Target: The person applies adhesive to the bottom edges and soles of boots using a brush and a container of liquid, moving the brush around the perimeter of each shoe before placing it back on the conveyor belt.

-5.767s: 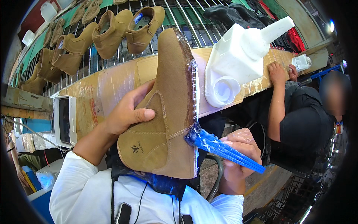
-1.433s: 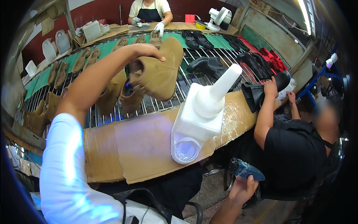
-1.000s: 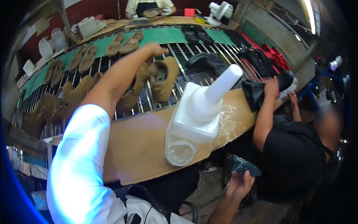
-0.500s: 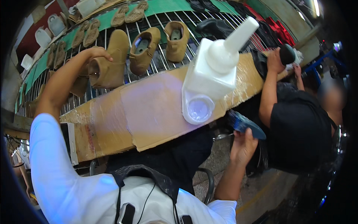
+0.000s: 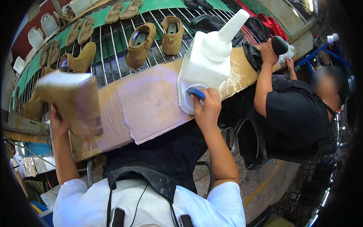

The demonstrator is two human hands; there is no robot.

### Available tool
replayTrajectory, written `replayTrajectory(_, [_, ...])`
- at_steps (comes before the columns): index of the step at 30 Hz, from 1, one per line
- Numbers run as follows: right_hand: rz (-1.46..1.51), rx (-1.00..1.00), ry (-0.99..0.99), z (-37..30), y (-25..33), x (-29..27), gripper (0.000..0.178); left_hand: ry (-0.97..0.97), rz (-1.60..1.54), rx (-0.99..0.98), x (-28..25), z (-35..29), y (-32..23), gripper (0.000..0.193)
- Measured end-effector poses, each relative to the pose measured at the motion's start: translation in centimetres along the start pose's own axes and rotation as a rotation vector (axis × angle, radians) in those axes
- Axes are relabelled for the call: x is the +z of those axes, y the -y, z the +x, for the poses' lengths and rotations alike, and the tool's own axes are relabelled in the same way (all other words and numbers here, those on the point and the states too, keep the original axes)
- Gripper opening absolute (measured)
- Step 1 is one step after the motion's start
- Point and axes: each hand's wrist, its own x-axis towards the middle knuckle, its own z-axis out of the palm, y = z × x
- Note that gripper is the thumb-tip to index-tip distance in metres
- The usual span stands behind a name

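Note:
My left hand [image 5: 58, 120] grips a tan boot [image 5: 73, 104] from beneath, over the left end of the cardboard-topped bench; motion blurs the boot. My right hand [image 5: 208, 106] pinches a blue brush [image 5: 196, 93] and holds its lower end down in the round cup at the foot of a white plastic bottle [image 5: 206, 64]. That bottle stands on the cardboard [image 5: 155, 98], its thick spout tilted up to the right. What the brush touches inside the cup is hidden.
Behind the bench, a metal-rod rack [image 5: 109, 56] carries more tan boots [image 5: 141, 45], loose tan soles [image 5: 87, 30] and black shoes [image 5: 207, 23]. At the right, a person in black [image 5: 298, 117] holds a dark-soled shoe [image 5: 280, 45], close to my right side.
My left hand has lifted the tan boot off the rack and brought it nearer. My right hand has carried the brush from beyond the bench edge leftward into the bottle's cup.

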Motion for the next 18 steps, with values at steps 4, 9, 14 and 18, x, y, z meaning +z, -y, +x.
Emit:
replayTrajectory(4, [0.12, -0.113, 0.235, 1.3, -0.3, -1.8, 0.016, 0.157, 0.099, -0.039, -1.6, -4.4, 3.0, 0.071])
replayTrajectory(9, [0.351, 0.087, 0.583, 3.3, -1.5, -4.2, 0.015, 0.301, 0.52, 0.281, 4.2, -5.9, 5.3, 0.067])
replayTrajectory(14, [0.529, 0.288, 0.188, 1.0, -3.4, -4.3, 0.015, 0.405, 1.042, 0.711, 11.7, -7.5, 6.3, 0.055])
replayTrajectory(18, [0.41, 0.235, 0.198, -0.6, -2.2, -3.4, 0.018, 0.773, 1.309, 0.672, 15.8, -6.9, 9.1, 0.048])
